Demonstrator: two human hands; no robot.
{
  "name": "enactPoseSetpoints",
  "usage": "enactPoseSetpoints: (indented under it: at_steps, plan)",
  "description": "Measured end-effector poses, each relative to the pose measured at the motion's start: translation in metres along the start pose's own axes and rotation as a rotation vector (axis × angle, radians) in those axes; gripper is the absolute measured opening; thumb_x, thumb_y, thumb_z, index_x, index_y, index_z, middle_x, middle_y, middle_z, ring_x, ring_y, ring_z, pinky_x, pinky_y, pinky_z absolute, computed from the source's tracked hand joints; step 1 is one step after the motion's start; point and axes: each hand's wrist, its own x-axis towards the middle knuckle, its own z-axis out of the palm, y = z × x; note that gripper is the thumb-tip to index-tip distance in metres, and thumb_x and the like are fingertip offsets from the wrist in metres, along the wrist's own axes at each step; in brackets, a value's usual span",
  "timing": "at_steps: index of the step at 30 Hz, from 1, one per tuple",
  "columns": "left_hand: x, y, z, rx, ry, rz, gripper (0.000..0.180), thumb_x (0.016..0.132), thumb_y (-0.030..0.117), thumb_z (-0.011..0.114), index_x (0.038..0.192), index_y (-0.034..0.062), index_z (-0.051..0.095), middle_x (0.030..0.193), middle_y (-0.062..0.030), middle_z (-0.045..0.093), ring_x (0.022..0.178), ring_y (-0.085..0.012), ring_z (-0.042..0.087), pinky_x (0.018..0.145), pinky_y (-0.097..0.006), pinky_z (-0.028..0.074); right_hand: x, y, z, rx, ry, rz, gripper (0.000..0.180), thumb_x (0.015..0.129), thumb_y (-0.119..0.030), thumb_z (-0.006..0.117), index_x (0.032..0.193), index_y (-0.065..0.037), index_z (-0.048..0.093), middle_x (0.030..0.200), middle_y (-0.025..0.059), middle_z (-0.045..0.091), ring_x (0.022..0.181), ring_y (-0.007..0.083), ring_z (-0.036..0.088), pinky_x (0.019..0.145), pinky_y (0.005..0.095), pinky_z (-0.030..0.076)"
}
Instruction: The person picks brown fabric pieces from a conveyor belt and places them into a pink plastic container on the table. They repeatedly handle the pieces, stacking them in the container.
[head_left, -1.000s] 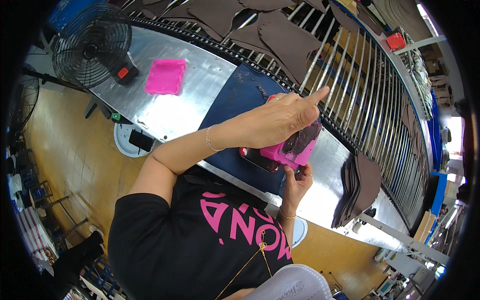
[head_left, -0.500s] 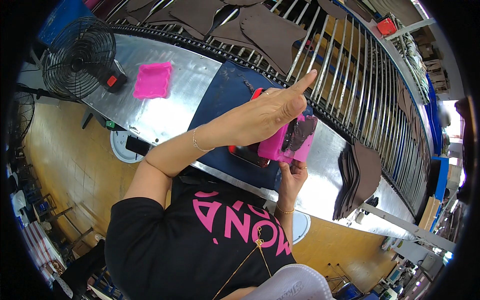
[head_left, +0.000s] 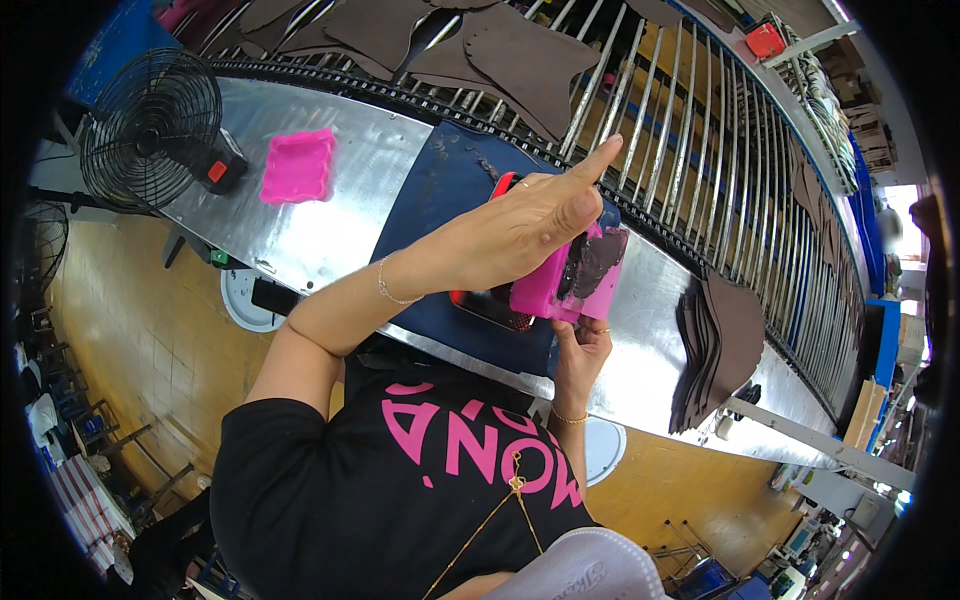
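A bright pink box-shaped holder (head_left: 537,293), its right side smeared with a dark substance (head_left: 592,262), is tilted over a dark blue mat (head_left: 440,200). My right hand (head_left: 580,358) pinches the lower edge of this holder between thumb and fingers. Across its top reaches my left hand (head_left: 535,225), index finger stretched toward the upper right and thumb out. The other left fingers are hidden, so whether they touch the holder cannot be seen. Under my left hand lies a black-and-red object (head_left: 490,308), partly covered.
A scalloped pink tray (head_left: 298,166) lies on the metal table (head_left: 235,215) at left, beside a black fan (head_left: 150,135). Beyond the mat runs a rack of metal rods (head_left: 690,140) bearing brown cut pieces (head_left: 525,65). Stacked brown pieces (head_left: 735,335) stand at right.
The whole view has shifted slightly, moving most things a little to the left. Both hands keep nearly the same pose around the pink holder.
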Motion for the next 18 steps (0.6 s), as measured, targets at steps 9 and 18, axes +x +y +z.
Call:
enactPoseSetpoints:
  at_steps: [9, 18]
  plan:
    - [-0.013, -0.017, -0.021, -0.256, 0.019, -0.151, 0.088, 0.084, 0.073, 0.009, 0.148, 0.0132, 0.006, 0.142, -0.0218, 0.036, 0.138, -0.0289, 0.023, 0.113, -0.041, 0.012, 0.001, 0.007, -0.001, -0.294, 0.082, -0.14, 0.041, 0.068, -0.008, 0.08, 0.104, -0.001, 0.062, 0.098, 0.0054, 0.065, 0.088, 0.015, 0.058, 0.083, 0.0283, 0.043]
    - [-0.026, -0.058, -0.025, -0.423, 0.105, -0.198, 0.091, 0.081, 0.076, 0.009, 0.148, 0.0171, -0.005, 0.142, -0.0182, 0.038, 0.136, -0.03, 0.028, 0.113, -0.043, 0.01, 0.011, -0.022, 0.016, -0.68, 0.007, -0.429, 0.042, 0.06, -0.014, 0.084, 0.098, -0.008, 0.065, 0.089, 0.0039, 0.067, 0.083, 0.0183, 0.06, 0.087, 0.0313, 0.036]
